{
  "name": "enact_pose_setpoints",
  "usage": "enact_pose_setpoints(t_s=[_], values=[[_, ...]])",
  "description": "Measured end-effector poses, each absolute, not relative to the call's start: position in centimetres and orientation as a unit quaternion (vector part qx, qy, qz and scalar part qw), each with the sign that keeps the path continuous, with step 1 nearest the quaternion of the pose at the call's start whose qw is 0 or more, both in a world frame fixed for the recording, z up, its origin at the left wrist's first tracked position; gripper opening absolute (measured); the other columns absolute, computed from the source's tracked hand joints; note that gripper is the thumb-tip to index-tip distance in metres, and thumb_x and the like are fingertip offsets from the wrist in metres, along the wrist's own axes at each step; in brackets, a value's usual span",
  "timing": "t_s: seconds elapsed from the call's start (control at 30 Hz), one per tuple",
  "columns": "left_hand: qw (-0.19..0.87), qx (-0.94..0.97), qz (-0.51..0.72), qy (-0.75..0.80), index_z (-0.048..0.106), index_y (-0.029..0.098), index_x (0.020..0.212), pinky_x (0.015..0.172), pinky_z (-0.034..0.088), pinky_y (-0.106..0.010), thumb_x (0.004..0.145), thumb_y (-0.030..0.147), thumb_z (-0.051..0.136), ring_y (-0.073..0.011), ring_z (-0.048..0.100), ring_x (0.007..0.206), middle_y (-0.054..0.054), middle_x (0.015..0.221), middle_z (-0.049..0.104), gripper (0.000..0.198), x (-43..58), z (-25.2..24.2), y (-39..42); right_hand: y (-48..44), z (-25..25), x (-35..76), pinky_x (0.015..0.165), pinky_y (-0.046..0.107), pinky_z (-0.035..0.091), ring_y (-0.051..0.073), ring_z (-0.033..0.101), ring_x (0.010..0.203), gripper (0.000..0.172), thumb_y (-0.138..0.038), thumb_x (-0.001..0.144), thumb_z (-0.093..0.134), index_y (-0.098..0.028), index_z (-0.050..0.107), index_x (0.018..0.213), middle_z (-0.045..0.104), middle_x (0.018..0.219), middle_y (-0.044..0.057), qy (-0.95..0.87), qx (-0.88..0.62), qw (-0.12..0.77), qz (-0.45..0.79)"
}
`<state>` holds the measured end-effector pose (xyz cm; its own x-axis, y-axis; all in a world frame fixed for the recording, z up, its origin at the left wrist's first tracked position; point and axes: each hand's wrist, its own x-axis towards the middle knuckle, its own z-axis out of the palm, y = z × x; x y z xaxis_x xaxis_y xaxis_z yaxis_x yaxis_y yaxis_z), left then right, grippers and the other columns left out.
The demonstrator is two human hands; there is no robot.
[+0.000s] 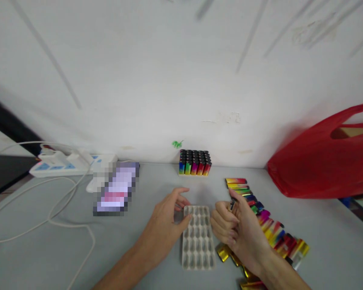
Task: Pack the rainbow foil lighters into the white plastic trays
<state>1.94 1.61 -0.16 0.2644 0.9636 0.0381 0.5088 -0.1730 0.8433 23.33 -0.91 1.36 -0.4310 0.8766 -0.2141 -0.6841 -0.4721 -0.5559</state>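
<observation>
A pale tray [199,241] with rows of small oval hollows lies flat on the table between my hands. My left hand [171,217] is at its upper left, fingers apart and curved, with the thumb over the tray's left edge; I cannot tell whether it touches. My right hand [234,223] is closed just right of the tray, wrapped round a lighter [232,203]. Only the lighter's dark and metal top shows; the fingers hide its body. Several loose, shiny multicoloured lighters [272,229] lie beyond and right of my right hand, with gold ones [223,253] below it.
A block of upright, black-topped lighters [195,163] stands against the wall [157,80]. To the left lie a phone [117,187], a white power strip [105,161] and loose white cables [90,231]. A red bag [323,161] stands at the right on the grey table [326,225].
</observation>
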Motion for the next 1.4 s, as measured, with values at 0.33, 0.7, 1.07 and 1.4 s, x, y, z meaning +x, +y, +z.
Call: enact_pose_setpoints(t_s=[0.33, 0.7, 1.07, 1.4], values=[[0.368, 0.703, 0.316, 0.519, 0.059, 0.027, 0.142, 0.100, 0.057, -0.045, 0.088, 0.025, 0.070, -0.0247, 0.076, 0.102, -0.004, 0.112, 0.081, 0.055, 1.7, -0.6, 1.8, -1.0, 1.1, 23.3, 0.041, 0.024, 0.010, 0.006, 0.011, 0.043, 0.065, -0.061, 0.092, 0.070, -0.028, 0.029, 0.054, 0.020, 0.049, -0.012, -0.218, -0.270, 0.455, 0.820], [0.370, 0.690, 0.333, 0.525, 0.051, 0.026, 0.149, 0.098, 0.058, -0.045, 0.086, 0.027, 0.072, -0.0244, 0.074, 0.100, -0.004, 0.111, 0.078, 0.066, 1.7, -1.0, 1.8, -1.7, 1.7, 23.0, 0.041, 0.022, 0.011, 0.005, 0.011, 0.045, 0.063, -0.056, 0.090, 0.075, -0.026, 0.030, 0.057, 0.021, 0.051, -0.013, -0.204, -0.302, 0.459, 0.811], [0.372, 0.696, 0.330, 0.518, 0.053, 0.026, 0.147, 0.098, 0.058, -0.045, 0.086, 0.024, 0.073, -0.0241, 0.074, 0.101, -0.004, 0.111, 0.078, 0.064, 1.7, -1.2, 1.9, -1.5, 1.0, 23.3, 0.039, 0.020, 0.014, 0.004, 0.015, 0.041, 0.068, -0.064, 0.098, 0.068, -0.026, 0.031, 0.056, 0.023, 0.049, -0.012, -0.182, -0.211, 0.439, 0.855], [0.372, 0.698, 0.331, 0.514, 0.052, 0.027, 0.148, 0.102, 0.055, -0.050, 0.089, 0.025, 0.071, -0.0250, 0.072, 0.102, -0.004, 0.114, 0.077, 0.062, 1.7, -1.7, 1.9, -1.6, 1.0, 23.2, 0.039, 0.020, 0.016, 0.005, 0.017, 0.041, 0.066, -0.057, 0.098, 0.069, -0.027, 0.030, 0.055, 0.023, 0.049, -0.012, -0.169, -0.209, 0.448, 0.853]])
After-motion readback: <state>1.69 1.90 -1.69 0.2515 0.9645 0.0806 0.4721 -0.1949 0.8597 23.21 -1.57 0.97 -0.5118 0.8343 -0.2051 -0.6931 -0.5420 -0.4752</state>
